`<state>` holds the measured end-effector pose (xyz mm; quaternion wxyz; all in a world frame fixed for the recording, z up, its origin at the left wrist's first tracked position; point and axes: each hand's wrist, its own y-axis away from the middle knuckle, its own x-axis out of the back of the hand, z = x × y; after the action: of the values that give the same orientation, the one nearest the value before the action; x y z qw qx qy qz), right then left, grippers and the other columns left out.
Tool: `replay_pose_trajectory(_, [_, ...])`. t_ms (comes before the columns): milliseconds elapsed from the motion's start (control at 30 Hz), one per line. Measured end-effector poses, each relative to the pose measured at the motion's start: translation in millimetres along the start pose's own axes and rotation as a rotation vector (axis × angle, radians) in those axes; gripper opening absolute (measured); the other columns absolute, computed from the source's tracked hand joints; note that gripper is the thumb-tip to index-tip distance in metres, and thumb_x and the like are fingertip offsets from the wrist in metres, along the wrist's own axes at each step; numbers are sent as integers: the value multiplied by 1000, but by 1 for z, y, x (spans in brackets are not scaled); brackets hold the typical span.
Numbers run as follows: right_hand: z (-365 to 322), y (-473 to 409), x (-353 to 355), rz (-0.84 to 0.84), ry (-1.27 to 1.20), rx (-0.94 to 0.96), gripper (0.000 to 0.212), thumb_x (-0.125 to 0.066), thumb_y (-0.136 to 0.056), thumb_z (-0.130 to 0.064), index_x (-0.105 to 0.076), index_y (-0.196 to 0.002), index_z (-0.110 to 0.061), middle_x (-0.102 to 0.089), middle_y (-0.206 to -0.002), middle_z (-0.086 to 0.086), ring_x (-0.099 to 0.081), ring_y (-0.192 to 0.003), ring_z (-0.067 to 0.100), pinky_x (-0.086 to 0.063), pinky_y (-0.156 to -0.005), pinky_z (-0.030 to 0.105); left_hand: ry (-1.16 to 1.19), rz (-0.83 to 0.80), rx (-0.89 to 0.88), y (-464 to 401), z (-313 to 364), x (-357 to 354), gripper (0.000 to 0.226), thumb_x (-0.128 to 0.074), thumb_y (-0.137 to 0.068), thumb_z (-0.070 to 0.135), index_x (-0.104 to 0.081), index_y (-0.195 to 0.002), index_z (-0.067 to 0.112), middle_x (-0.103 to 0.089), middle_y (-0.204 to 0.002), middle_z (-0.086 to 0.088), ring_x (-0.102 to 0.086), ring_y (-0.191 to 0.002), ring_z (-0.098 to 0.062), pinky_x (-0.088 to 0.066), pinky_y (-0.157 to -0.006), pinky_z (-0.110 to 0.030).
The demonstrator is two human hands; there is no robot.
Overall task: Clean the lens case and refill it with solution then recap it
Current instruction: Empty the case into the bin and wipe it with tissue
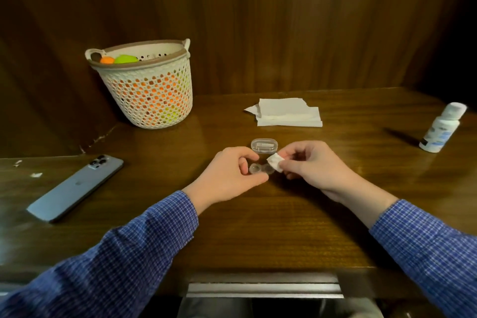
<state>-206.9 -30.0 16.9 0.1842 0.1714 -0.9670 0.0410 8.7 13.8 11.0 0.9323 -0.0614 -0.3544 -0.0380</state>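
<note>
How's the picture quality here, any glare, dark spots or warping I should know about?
Head view: warm dim light, sheen on the table near the solution bottle, which casts a shadow leftward; corners fall dark; wide-angle bending tilts the basket; the lens case between left hand and right hand looks soft.

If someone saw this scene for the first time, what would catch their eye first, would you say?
At the centre of the wooden desk, the left hand holds the clear plastic lens case while the right hand pinches a small white tissue piece beside it. The white perforated basket of orange and green items stands out at back left.
</note>
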Motion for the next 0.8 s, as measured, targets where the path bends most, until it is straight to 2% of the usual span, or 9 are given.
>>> replay_pose_trajectory(67, [-5, 0, 0, -29, -47, 0, 18, -79, -86, -8, -81, -97, -21, -79, -91, 2, -76, -84, 17, -61, -74, 27, 112, 46, -20, 0, 3, 4, 39, -80, -87, 38, -67, -123, 30, -64, -72, 10, -54, -56, 3, -43, -53, -9])
replay_pose_trajectory(133, [-15, 0, -2, -45, -93, 6, 19, -81, -84, -5, -79, -99, -18, -80, -89, 2, -76, -82, 15, -59, -69, 23, 214, 35, -43, 0, 10, 11, 28, -79, -89, 34, -73, -116, 29, -71, -81, 10, -61, -65, -5, -50, -61, -12])
replay_pose_trajectory(233, [-34, -3, -6, -69, -184, -11, 22, -82, -83, -5, -77, -102, -16, -81, -90, 3, -77, -81, 14, -59, -66, 21, 201, 66, -65, -1, 17, 22, 11, -76, -92, 27, -79, -103, 30, -76, -85, 8, -65, -69, -4, -51, -63, -13])
replay_pose_trajectory(333, [-44, -5, -5, -61, -216, -43, 25, -80, -87, -13, -73, -110, -19, -81, -89, 1, -78, -80, 14, -59, -65, 21, 228, 158, 31, -14, 13, 38, 10, -74, -93, 21, -79, -97, 28, -77, -81, 9, -64, -67, 2, -49, -59, -11])
replay_pose_trajectory(500, [-24, 7, 23, 25, -125, -74, 20, -74, -93, -13, -71, -111, -21, -79, -86, -2, -77, -78, 12, -58, -65, 19, 134, 202, 259, -63, -10, 58, 10, -70, -95, 22, -77, -93, 16, -73, -82, -1, -59, -69, -9, -47, -54, -17])
replay_pose_trajectory(567, [-12, 18, 42, 43, -119, -96, 20, -73, -94, -12, -69, -113, -19, -80, -91, 0, -77, -77, 12, -58, -66, 21, 12, 183, 372, -82, -22, 54, 19, -69, -96, 27, -75, -98, 10, -71, -84, -4, -58, -69, -12, -46, -55, -22])
replay_pose_trajectory(633, [0, 28, 61, 67, -103, -116, 19, -72, -95, -13, -69, -112, -19, -81, -92, -2, -76, -77, 11, -58, -67, 21, -160, 217, 447, -94, -29, 48, 31, -66, -98, 33, -69, -109, 4, -70, -99, -10, -63, -81, -20, -47, -62, -29])
replay_pose_trajectory(733, [16, 42, 93, 163, -53, -148, 13, -72, -95, -13, -71, -106, -20, -79, -89, 0, -76, -78, 14, -58, -67, 23, -268, 358, 340, -103, -19, 35, 41, -63, -99, 32, -58, -131, 7, -67, -121, -10, -66, -105, -27, -53, -80, -33])
replay_pose_trajectory(800, [23, 50, 111, 214, -28, -164, 11, -70, -95, -10, -72, -103, -18, -77, -89, 6, -74, -77, 16, -57, -67, 26, -231, 396, 199, -109, 1, 23, 46, -65, -98, 29, -53, -139, 13, -67, -125, -8, -67, -107, -24, -56, -87, -33])
